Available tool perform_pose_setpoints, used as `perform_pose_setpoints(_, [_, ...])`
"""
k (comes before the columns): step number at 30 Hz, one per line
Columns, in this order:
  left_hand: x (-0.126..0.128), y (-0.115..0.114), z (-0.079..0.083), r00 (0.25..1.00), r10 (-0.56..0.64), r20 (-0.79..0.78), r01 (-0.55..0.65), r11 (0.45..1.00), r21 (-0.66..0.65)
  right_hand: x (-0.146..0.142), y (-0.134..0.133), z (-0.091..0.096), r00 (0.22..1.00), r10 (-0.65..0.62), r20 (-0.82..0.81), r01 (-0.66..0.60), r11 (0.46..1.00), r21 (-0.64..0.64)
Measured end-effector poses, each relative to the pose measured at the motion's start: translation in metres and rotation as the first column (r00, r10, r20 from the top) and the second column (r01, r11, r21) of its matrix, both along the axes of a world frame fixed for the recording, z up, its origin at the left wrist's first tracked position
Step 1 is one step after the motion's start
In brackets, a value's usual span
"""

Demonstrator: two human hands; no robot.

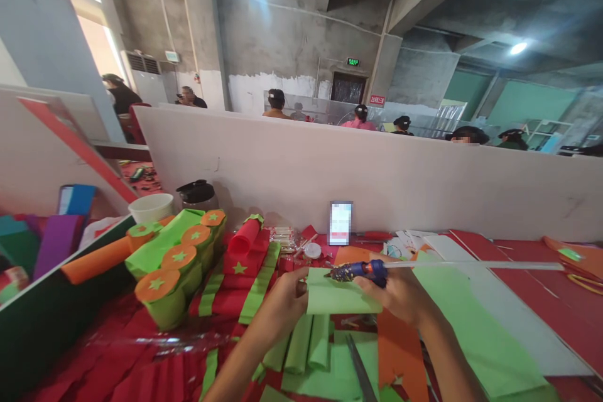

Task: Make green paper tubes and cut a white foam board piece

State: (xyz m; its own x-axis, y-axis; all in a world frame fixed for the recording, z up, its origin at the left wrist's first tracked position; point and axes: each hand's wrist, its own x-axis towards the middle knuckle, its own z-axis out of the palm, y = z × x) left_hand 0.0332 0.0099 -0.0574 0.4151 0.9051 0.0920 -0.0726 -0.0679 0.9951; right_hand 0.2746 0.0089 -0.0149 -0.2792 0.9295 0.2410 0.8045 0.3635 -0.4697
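My left hand [282, 301] pinches the left edge of a light green paper piece [336, 294] held above the table. My right hand [400, 292] grips a blue glue gun [362, 271] lying sideways, nozzle pointing left over the paper's top edge. A long clear glue stick [471, 265] pokes out of the gun to the right. Under my hands lie several rolled green paper tubes [306, 348] and scissors [360, 372].
Green paper craft with orange star discs [181, 257] and a red and green craft piece [245, 264] sit at left. A phone [340, 223] leans on the white partition [377, 176]. Green sheet [466, 326], orange sheet [400, 358], white bowl [151, 207], black kettle [196, 195]. Several people work beyond.
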Motion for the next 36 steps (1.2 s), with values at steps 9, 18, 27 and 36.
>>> perform_pose_setpoints(9, [-0.004, 0.001, -0.002, 1.0, -0.017, 0.021, 0.016, 1.0, 0.006, 0.011, 0.002, 0.002, 0.998, -0.049, -0.026, 0.049, 0.999, 0.01])
perform_pose_setpoints(18, [-0.004, 0.002, 0.001, 1.0, -0.004, 0.029, 0.004, 1.0, -0.002, 0.015, 0.0, 0.004, 0.999, -0.023, 0.026, 0.024, 0.999, -0.038])
perform_pose_setpoints(27, [-0.008, 0.002, 0.005, 0.999, -0.012, 0.041, 0.012, 1.0, -0.007, 0.019, 0.002, 0.004, 1.0, 0.002, 0.018, -0.001, 0.999, -0.04])
perform_pose_setpoints(36, [-0.008, 0.003, 0.002, 1.0, 0.002, 0.031, -0.002, 1.0, 0.023, 0.022, 0.001, 0.005, 0.997, -0.068, -0.035, 0.066, 0.997, -0.041])
